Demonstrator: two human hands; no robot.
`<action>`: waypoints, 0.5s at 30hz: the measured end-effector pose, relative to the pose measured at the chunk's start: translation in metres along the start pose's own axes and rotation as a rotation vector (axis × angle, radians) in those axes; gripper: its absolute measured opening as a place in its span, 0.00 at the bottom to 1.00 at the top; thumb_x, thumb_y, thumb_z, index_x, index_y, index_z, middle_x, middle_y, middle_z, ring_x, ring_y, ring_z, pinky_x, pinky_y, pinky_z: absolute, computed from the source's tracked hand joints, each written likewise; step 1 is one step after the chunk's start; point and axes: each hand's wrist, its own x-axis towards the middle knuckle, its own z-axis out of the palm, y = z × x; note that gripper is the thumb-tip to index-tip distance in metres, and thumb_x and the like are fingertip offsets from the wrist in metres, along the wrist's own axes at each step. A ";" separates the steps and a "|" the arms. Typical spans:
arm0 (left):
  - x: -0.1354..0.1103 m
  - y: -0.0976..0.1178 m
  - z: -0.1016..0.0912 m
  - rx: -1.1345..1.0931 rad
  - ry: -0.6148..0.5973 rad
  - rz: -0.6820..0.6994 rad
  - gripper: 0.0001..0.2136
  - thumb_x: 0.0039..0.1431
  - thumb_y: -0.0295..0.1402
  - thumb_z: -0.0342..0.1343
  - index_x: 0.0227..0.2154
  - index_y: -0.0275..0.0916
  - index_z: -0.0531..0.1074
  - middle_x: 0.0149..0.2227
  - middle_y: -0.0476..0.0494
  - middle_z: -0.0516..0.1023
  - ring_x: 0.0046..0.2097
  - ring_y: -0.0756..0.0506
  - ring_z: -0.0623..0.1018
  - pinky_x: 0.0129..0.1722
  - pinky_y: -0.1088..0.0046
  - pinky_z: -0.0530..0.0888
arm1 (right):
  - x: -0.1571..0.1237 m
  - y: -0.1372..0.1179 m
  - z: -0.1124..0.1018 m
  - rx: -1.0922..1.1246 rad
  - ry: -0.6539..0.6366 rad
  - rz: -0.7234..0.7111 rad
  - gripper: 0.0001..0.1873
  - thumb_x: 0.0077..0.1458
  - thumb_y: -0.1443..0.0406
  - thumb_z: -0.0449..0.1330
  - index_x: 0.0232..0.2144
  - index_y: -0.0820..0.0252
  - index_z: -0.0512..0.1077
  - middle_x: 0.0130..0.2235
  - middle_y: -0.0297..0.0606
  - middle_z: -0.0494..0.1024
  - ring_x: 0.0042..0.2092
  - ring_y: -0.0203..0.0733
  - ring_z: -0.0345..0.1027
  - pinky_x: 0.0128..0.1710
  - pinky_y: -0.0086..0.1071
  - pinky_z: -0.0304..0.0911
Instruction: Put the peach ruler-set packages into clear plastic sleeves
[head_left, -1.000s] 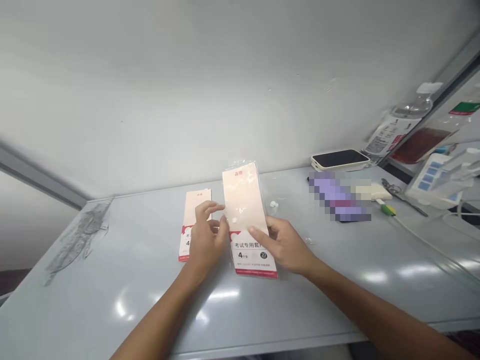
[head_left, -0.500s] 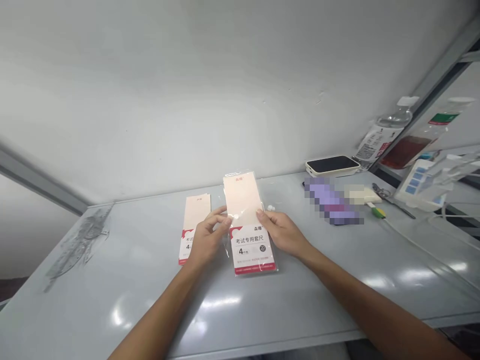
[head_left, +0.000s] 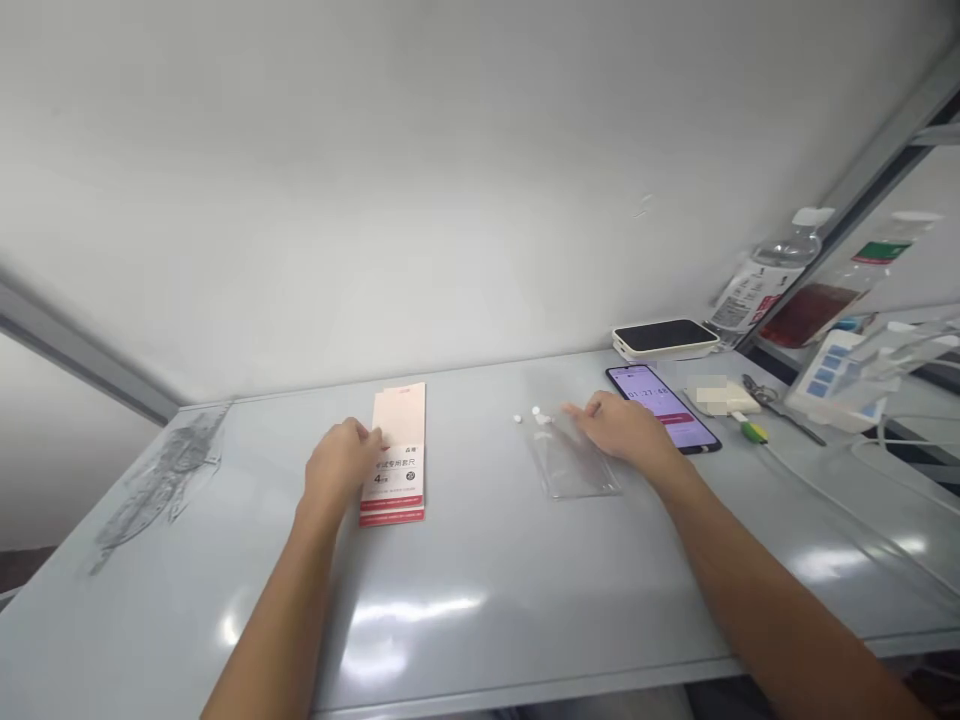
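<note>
Fingers [head_left: 367,433] of the left hand [head_left: 339,468] are curling, without pinching, against the edge of the printed ruler-set card [head_left: 397,480] mid-surface [head_left: 487,640], while the right hand's [head_left: 619,425] spread fingers [head_left: 592,408] are resting over the clear plastic sleeve [head_left: 570,462] near the far edge.

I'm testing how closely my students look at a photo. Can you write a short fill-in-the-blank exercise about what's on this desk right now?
1. The left hand is at the edge of the exam ruler set card, whose bottom edge is ____.
2. The right hand rests on a clear plastic bag, and near the bag's top corner lie ____ small white round pieces.
3. Beyond the right hand, the smartphone shows a mostly ____ screen.

Missing words: red; two; purple.
</note>
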 end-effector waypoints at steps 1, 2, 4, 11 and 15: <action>0.000 0.000 0.000 -0.005 0.015 0.000 0.14 0.50 0.46 0.44 0.25 0.42 0.64 0.32 0.44 0.74 0.31 0.42 0.72 0.25 0.69 0.63 | 0.001 0.001 -0.001 -0.001 0.024 0.026 0.23 0.48 0.45 0.47 0.29 0.57 0.66 0.28 0.39 0.73 0.34 0.48 0.66 0.28 0.34 0.54; -0.001 0.001 -0.001 -0.019 0.030 0.002 0.15 0.50 0.48 0.43 0.25 0.42 0.64 0.32 0.43 0.74 0.32 0.42 0.72 0.25 0.69 0.63 | 0.002 0.002 -0.003 0.011 0.045 0.041 0.24 0.48 0.44 0.46 0.31 0.56 0.66 0.29 0.39 0.74 0.35 0.49 0.66 0.29 0.34 0.54; -0.002 0.003 -0.002 -0.048 0.056 0.010 0.19 0.50 0.52 0.40 0.25 0.41 0.64 0.31 0.42 0.74 0.32 0.41 0.73 0.26 0.69 0.64 | 0.002 0.003 -0.006 0.040 0.070 0.038 0.24 0.49 0.44 0.45 0.32 0.56 0.66 0.30 0.40 0.74 0.37 0.49 0.66 0.30 0.34 0.55; -0.002 0.005 0.004 0.011 -0.036 -0.018 0.28 0.42 0.62 0.39 0.29 0.40 0.64 0.33 0.37 0.74 0.33 0.37 0.74 0.27 0.66 0.64 | -0.002 0.002 -0.002 0.035 0.004 -0.013 0.24 0.47 0.44 0.47 0.27 0.58 0.66 0.31 0.42 0.74 0.35 0.49 0.66 0.28 0.34 0.55; -0.002 0.004 0.007 0.065 -0.080 -0.037 0.31 0.39 0.64 0.39 0.30 0.38 0.63 0.35 0.34 0.74 0.35 0.36 0.74 0.27 0.66 0.64 | -0.006 0.000 -0.002 0.001 -0.033 0.006 0.25 0.45 0.43 0.48 0.28 0.58 0.64 0.33 0.44 0.74 0.35 0.50 0.66 0.27 0.35 0.55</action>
